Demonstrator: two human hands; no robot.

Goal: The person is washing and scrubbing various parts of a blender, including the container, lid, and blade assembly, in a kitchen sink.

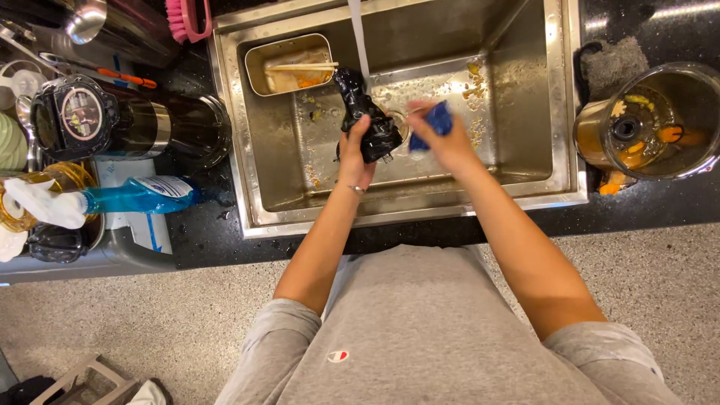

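Left hand (354,154) gripping glossy black ridged juicer part (365,114) under thin water stream (359,37), right hand (442,139) clutching blurred blue sponge (435,120) over steel sink (559,112).

Both arms stretched fwd; left hand (355,154) clenched; right hand (442,139) clenched, blurred.

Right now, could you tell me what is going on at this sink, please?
A person stands at a steel sink with water running from the tap. The left hand holds a black auger-shaped part under the stream, and the right hand presses a blue sponge beside it. A small metal tray with chopsticks sits in the sink's back corner, and food scraps dot the basin. A juicer bowl with orange pulp waits on the counter.
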